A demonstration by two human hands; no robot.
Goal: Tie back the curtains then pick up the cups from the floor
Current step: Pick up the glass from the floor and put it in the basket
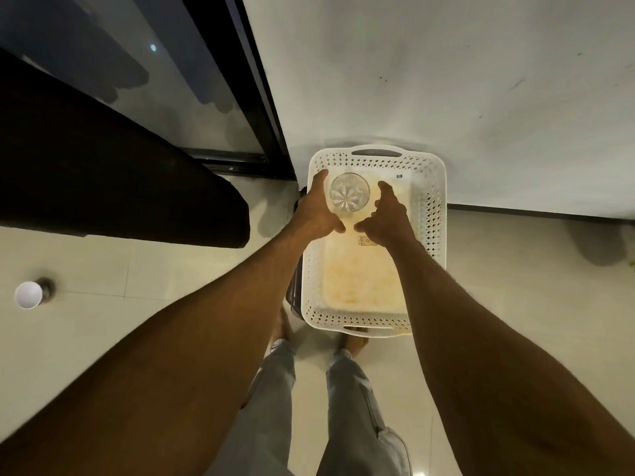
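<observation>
Cups step: glass in the basket, one more to fetch

Both my hands hover over the white basket (426,187). My left hand (318,209) is spread with straight fingers just beside the glass cup (349,197), and my right hand (388,214) hangs loosely curled on its other side, gripping nothing. I cannot tell whether the left touches the glass. The glass sits upright in the basket's far left corner, so I judge this cup as delivered. The dark curtain (103,173) hangs bunched to my left. A white cup (28,294) stands on the floor (137,269), well apart on my left. Next I would draw both hands clear without knocking the glass, turn left, bend and grip that cup.
</observation>
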